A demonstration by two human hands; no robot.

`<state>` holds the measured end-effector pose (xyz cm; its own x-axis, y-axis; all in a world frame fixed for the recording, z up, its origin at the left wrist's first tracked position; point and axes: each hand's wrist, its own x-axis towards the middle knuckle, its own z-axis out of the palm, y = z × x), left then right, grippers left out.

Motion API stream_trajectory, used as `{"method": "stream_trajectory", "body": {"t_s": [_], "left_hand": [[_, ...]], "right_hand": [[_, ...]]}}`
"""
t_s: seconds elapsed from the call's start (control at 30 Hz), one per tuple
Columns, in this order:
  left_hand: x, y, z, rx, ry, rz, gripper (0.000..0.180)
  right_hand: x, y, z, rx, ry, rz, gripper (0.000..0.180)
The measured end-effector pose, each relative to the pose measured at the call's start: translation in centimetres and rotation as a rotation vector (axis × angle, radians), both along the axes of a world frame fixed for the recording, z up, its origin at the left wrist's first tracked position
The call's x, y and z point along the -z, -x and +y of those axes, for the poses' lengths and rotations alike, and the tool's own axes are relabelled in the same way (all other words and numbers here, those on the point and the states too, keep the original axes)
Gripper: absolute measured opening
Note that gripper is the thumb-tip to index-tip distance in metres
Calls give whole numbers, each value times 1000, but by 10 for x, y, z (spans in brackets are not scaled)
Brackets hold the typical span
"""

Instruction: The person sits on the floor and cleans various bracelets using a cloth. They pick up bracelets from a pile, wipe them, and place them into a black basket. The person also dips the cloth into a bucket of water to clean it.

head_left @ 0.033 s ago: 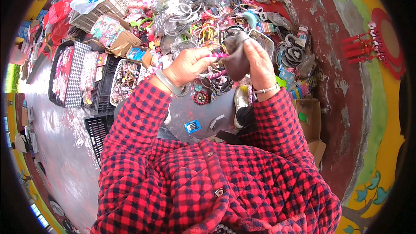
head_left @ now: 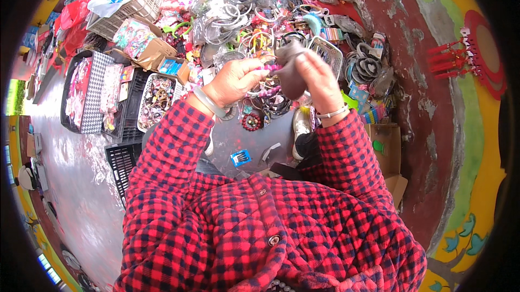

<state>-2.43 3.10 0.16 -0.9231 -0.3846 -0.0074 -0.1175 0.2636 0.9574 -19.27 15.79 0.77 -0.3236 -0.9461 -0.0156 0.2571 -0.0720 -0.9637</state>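
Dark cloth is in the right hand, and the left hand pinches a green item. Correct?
One error: the item pinched in the left hand is pink, not green, as the head view shows. The dark cloth is in the right hand, as you said.

Brown cloth (head_left: 293,79) blurred, partly hidden

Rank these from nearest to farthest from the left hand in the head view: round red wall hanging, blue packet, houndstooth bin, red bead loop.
1. Red bead loop: just below the left hand.
2. Blue packet: lower, on the floor.
3. Houndstooth bin: off to the left.
4. Round red wall hanging: far right.
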Motion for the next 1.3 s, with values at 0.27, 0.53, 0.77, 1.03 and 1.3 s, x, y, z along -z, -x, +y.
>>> {"method": "stream_trajectory", "body": {"t_s": [0.27,0.53,0.77,1.03,1.3], "left_hand": [[4,5,15,96,470,108,10],[11,8,18,113,754,57,7],[4,11,19,164,532,42,8],[-2,2,5,22,82,35,25],[13,9,10,26,483,171,15]], "right_hand": [[12,-9,-4,-97,-273,400,21],[32,-9,-6,34,-418,587,30],[59,5,-10,86,-294,288,31],[13,8,-3,270,69,-127,19],[15,-17,-6,115,35,786,23]]}}
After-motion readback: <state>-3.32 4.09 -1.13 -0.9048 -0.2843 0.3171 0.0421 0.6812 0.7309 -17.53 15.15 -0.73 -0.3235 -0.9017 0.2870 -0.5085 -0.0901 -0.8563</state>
